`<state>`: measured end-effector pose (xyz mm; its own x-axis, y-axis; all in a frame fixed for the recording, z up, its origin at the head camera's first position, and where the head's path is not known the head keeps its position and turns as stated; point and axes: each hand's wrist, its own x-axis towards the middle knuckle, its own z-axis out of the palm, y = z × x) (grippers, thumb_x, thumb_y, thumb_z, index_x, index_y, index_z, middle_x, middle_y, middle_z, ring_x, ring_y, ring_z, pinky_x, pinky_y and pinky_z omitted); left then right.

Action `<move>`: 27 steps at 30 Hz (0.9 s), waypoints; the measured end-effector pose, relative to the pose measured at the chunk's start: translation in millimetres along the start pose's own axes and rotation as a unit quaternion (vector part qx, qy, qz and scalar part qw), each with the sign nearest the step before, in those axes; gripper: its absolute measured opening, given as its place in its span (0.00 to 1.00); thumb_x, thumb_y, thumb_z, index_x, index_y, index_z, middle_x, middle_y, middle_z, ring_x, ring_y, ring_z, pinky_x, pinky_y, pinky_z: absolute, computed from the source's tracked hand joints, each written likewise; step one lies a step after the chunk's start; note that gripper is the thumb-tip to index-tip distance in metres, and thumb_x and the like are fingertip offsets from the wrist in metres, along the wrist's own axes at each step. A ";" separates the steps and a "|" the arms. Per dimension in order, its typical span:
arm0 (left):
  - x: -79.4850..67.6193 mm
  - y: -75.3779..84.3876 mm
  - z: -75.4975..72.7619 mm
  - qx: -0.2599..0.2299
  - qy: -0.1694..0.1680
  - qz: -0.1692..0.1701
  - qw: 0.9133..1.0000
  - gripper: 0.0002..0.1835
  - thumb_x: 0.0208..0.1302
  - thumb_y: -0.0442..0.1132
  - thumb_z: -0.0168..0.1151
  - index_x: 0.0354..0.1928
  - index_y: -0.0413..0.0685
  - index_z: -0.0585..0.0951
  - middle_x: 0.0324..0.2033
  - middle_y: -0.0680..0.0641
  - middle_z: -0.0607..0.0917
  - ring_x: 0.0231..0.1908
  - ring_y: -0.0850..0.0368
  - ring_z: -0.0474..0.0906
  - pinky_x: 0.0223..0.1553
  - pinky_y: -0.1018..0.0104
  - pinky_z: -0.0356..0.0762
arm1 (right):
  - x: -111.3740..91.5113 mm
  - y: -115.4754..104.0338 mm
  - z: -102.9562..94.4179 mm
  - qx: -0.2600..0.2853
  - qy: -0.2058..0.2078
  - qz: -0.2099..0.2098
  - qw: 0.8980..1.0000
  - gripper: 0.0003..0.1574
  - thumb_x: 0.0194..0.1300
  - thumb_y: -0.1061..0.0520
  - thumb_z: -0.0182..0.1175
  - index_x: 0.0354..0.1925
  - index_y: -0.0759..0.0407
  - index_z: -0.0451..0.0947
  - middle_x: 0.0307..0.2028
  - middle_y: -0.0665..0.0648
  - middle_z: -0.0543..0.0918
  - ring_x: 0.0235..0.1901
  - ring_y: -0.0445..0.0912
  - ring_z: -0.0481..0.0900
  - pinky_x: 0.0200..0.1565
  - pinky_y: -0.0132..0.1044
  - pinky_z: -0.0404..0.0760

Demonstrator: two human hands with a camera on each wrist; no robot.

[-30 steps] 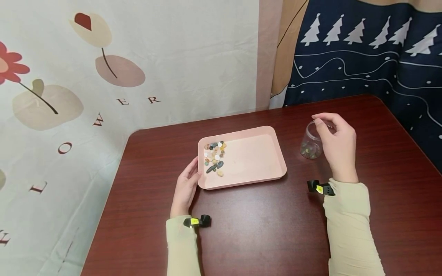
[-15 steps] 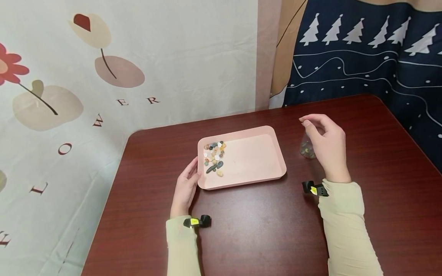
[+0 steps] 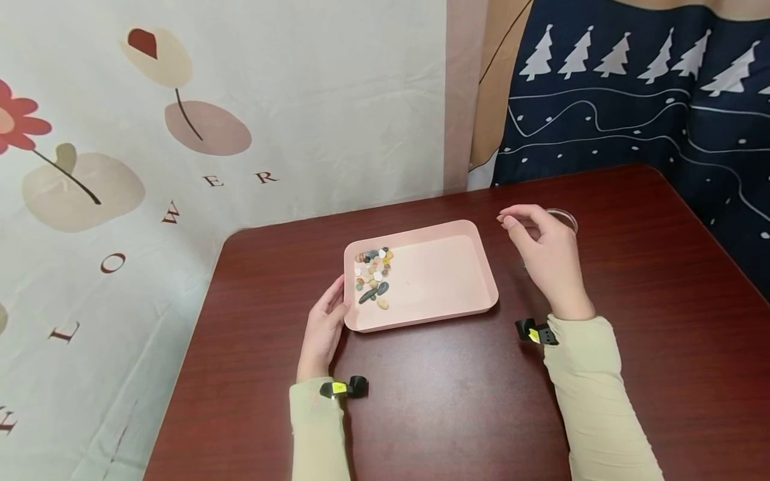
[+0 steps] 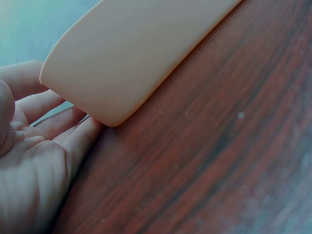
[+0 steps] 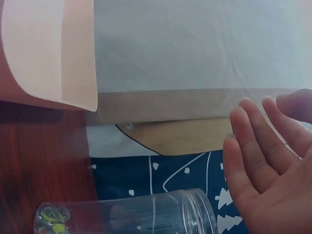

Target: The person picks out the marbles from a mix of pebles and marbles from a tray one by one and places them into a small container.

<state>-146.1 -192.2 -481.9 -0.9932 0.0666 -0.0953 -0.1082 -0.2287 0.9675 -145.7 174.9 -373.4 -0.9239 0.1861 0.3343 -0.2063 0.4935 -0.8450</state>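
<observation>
A shallow pink tray [image 3: 433, 280] sits on the table, with small mixed pebbles [image 3: 374, 268] gathered along its left end. My left hand [image 3: 321, 331] rests against that end; in the left wrist view its extended fingers [image 4: 78, 126] touch the tray's outer wall. To the right of the tray, my right hand [image 3: 544, 260] hovers with fingers loosely bent and nothing visible between them. Behind it is a clear jar [image 5: 146, 214], mostly hidden in the head view except its rim. The right wrist view shows glass marbles [image 5: 56, 217] at the jar's bottom.
The dark red wooden table [image 3: 433, 401] ends at a pale curtain [image 3: 337, 100] with flower prints. A navy cloth [image 3: 619, 120] with white trees hangs at the back right.
My right hand has moved left from over the jar's mouth toward the tray, covering most of the jar in the head view. My left hand, tray and pebbles stay in place.
</observation>
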 end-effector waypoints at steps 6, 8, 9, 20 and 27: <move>-1.1 0.5 0.6 0.002 -0.002 -0.001 1.000 0.28 0.61 0.25 0.48 0.65 0.42 0.60 0.64 0.46 0.60 0.63 0.58 0.55 0.58 0.66 0.60 | -0.4 1.0 3.8 -0.005 -0.009 -0.010 1.000 0.18 0.61 0.43 0.52 0.46 0.48 0.77 0.39 0.44 0.81 0.40 0.35 0.76 0.42 0.25 0.73; -1.4 0.7 0.9 0.005 -0.003 -0.003 1.000 0.28 0.61 0.25 0.48 0.65 0.42 0.59 0.64 0.46 0.60 0.63 0.57 0.54 0.58 0.66 0.59 | -0.5 1.4 4.1 -0.006 -0.010 -0.009 1.000 0.19 0.61 0.42 0.52 0.46 0.48 0.77 0.39 0.43 0.81 0.40 0.35 0.76 0.42 0.25 0.73; -1.3 0.9 1.0 0.006 -0.004 -0.002 1.000 0.28 0.61 0.25 0.47 0.65 0.42 0.59 0.64 0.46 0.59 0.63 0.57 0.54 0.58 0.66 0.59 | -0.5 1.5 4.1 -0.006 -0.010 -0.009 1.000 0.19 0.61 0.42 0.52 0.46 0.47 0.77 0.39 0.43 0.81 0.40 0.35 0.76 0.42 0.25 0.73; -1.1 1.5 1.6 0.004 0.000 0.000 1.000 0.28 0.61 0.24 0.47 0.65 0.42 0.59 0.64 0.46 0.60 0.63 0.59 0.55 0.58 0.67 0.60 | 0.1 1.6 4.1 -0.010 -0.019 -0.004 1.000 0.21 0.61 0.41 0.51 0.47 0.49 0.76 0.39 0.44 0.81 0.40 0.35 0.76 0.43 0.27 0.74; -1.3 2.1 2.2 -0.005 0.005 0.001 1.000 0.28 0.61 0.23 0.46 0.64 0.42 0.60 0.63 0.48 0.62 0.62 0.60 0.56 0.58 0.67 0.60 | 0.3 2.3 4.6 -0.011 -0.021 -0.008 1.000 0.20 0.62 0.41 0.51 0.47 0.48 0.76 0.38 0.44 0.81 0.40 0.35 0.76 0.43 0.28 0.75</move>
<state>-145.0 -190.6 -479.2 -0.9937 0.0562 -0.0966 -0.1073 -0.2376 0.9654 -147.9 172.2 -377.3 -0.9336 0.1427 0.3285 -0.2136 0.5143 -0.8305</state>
